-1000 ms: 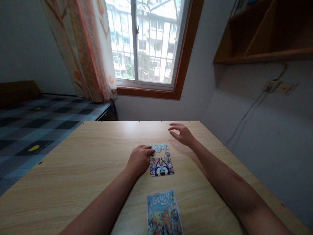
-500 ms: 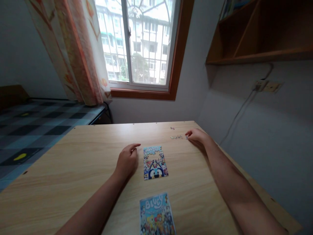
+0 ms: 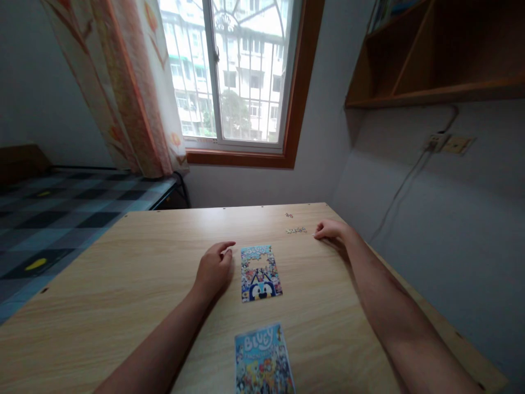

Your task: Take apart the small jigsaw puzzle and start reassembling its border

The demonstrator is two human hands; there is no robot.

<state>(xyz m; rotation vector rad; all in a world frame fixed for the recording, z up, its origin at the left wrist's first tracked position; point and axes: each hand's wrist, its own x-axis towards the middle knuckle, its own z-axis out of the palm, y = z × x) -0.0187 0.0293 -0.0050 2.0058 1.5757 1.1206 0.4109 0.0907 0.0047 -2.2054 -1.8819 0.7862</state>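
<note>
A small, partly built jigsaw puzzle (image 3: 261, 272) with a blue cartoon dog lies on the wooden table (image 3: 123, 284); a gap shows near its top. My left hand (image 3: 214, 268) rests on the table just left of it, fingers loosely curled, holding nothing. My right hand (image 3: 330, 230) lies at the far right of the table, fingertips pinched on the table beside a short row of loose puzzle pieces (image 3: 296, 230); what they pinch is too small to name. One more loose piece (image 3: 289, 215) lies farther back. A printed picture card (image 3: 263, 358) with the same design lies near the front edge.
A window with a wooden frame (image 3: 241, 82) and a patterned curtain (image 3: 123, 93) are behind the table. A bed with a checked cover (image 3: 61, 213) stands at the left. A wooden shelf (image 3: 435, 60) hangs on the right wall above a socket and cable (image 3: 438, 145).
My left hand came off the puzzle's top left corner and now rests beside it. My right hand dropped from above the table to the loose pieces and drew slightly right with its fingertips pinched.
</note>
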